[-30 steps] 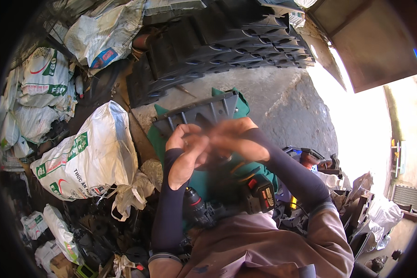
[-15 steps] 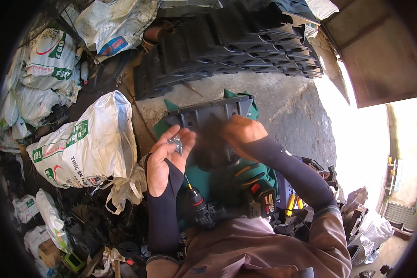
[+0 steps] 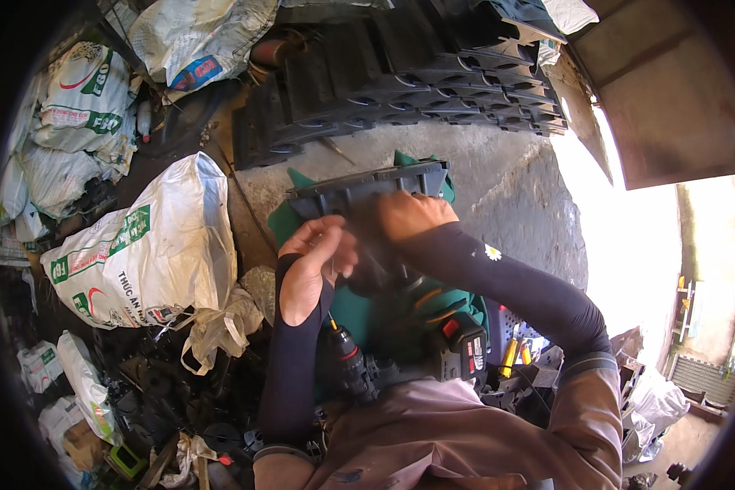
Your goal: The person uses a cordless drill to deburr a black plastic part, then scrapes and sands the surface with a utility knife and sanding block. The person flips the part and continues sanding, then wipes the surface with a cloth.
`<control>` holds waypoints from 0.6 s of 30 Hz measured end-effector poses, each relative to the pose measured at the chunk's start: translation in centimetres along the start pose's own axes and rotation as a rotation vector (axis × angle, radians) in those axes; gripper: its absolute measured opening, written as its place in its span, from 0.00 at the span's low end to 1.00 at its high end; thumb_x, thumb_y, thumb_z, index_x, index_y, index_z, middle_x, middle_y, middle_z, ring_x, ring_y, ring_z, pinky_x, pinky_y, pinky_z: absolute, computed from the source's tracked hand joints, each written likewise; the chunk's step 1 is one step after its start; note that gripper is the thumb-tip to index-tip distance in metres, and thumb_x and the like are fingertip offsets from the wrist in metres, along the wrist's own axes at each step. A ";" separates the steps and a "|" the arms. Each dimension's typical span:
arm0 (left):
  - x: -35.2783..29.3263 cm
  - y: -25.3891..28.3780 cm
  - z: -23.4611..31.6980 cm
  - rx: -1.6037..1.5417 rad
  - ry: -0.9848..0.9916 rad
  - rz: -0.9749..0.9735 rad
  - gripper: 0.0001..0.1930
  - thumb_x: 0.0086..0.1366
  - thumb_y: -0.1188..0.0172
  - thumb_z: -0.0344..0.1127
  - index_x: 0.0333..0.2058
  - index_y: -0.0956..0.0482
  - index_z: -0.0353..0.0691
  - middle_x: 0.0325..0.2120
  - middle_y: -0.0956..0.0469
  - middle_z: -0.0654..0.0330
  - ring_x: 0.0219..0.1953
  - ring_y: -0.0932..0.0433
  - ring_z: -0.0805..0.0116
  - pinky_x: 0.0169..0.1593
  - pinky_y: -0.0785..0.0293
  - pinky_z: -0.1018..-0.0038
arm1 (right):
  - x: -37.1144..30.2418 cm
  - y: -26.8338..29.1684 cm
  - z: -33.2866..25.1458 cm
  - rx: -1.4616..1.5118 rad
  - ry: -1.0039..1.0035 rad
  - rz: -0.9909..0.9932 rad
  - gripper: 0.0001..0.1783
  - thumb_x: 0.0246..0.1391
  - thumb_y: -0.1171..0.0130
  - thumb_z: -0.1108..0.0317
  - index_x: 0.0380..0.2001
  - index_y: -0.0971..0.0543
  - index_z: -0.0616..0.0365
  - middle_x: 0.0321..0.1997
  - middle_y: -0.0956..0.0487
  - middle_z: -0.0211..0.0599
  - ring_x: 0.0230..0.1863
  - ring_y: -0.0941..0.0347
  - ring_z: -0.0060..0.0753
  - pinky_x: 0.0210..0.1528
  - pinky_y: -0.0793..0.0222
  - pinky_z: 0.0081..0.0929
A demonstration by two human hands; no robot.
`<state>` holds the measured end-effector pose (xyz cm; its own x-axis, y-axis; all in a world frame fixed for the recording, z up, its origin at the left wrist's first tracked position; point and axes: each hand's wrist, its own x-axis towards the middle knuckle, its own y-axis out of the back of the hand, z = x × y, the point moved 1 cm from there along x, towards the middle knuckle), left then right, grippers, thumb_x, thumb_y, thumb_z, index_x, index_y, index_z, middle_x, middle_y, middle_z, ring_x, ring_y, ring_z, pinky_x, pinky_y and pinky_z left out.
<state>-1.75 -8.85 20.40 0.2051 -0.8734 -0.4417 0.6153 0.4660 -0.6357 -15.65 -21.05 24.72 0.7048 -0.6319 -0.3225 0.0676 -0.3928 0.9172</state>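
Observation:
A black ribbed plastic part (image 3: 335,198) lies across my lap over green cloth (image 3: 282,224). My left hand (image 3: 314,257) is at its near left side, palm turned up, the fingers curled in over small silvery screws that barely show now. At the part's right side my right hand (image 3: 416,216) is closed, knuckles up, its fingertips down against the part. What those fingertips pinch, if anything, is hidden. A dark blur covers the middle of the part. On my lap below rests a cordless drill (image 3: 351,363) with a yellowish bit, its battery (image 3: 464,347) to the right.
Stacked black plastic parts (image 3: 384,82) stand at the far side on the concrete floor (image 3: 506,188). A large white sack (image 3: 151,245) is at my left, with more sacks (image 3: 82,106) behind it. Yellow-handled tools (image 3: 510,357) lie right of the drill.
My left fingers have folded in over the screws, which lay openly visible before. My right hand has moved slightly left and farther up over the black part.

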 end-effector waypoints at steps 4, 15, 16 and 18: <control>0.2 -0.1 -0.4 0.044 -0.007 0.035 0.14 0.68 0.45 0.36 0.45 0.26 0.30 0.30 0.20 0.55 0.25 0.23 0.70 0.28 0.29 0.76 | 0.9 0.3 -0.5 -0.109 -0.062 -0.197 0.16 0.46 0.40 0.68 0.41 0.24 0.59 0.32 0.18 0.42 0.33 0.18 0.47 0.33 0.23 0.37; -1.7 -1.2 0.6 0.162 0.004 -0.163 0.19 0.68 0.54 0.29 0.56 0.34 0.30 0.36 0.21 0.48 0.29 0.23 0.67 0.30 0.30 0.75 | -2.1 1.5 -0.1 0.561 0.426 0.291 0.09 0.49 0.40 0.71 0.35 0.19 0.58 0.32 0.23 0.46 0.36 0.24 0.46 0.36 0.29 0.39; -1.7 -1.3 0.5 0.185 -0.024 -0.152 0.19 0.68 0.55 0.29 0.57 0.36 0.30 0.36 0.21 0.48 0.29 0.23 0.66 0.30 0.30 0.75 | -2.4 1.1 -0.3 0.609 0.473 0.341 0.10 0.49 0.40 0.70 0.36 0.19 0.58 0.32 0.24 0.45 0.35 0.25 0.46 0.37 0.30 0.39; -1.7 -1.5 0.1 0.207 -0.079 -0.131 0.20 0.68 0.55 0.29 0.58 0.38 0.31 0.36 0.21 0.48 0.29 0.23 0.66 0.30 0.29 0.75 | -3.0 0.0 -1.1 0.611 0.389 0.378 0.11 0.49 0.39 0.69 0.38 0.19 0.57 0.32 0.25 0.44 0.34 0.25 0.46 0.36 0.30 0.39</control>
<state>-2.94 -8.03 22.18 0.1672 -0.9367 -0.3075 0.7819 0.3160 -0.5373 -16.95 -18.44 25.91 0.8051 -0.5618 0.1903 -0.5415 -0.5655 0.6221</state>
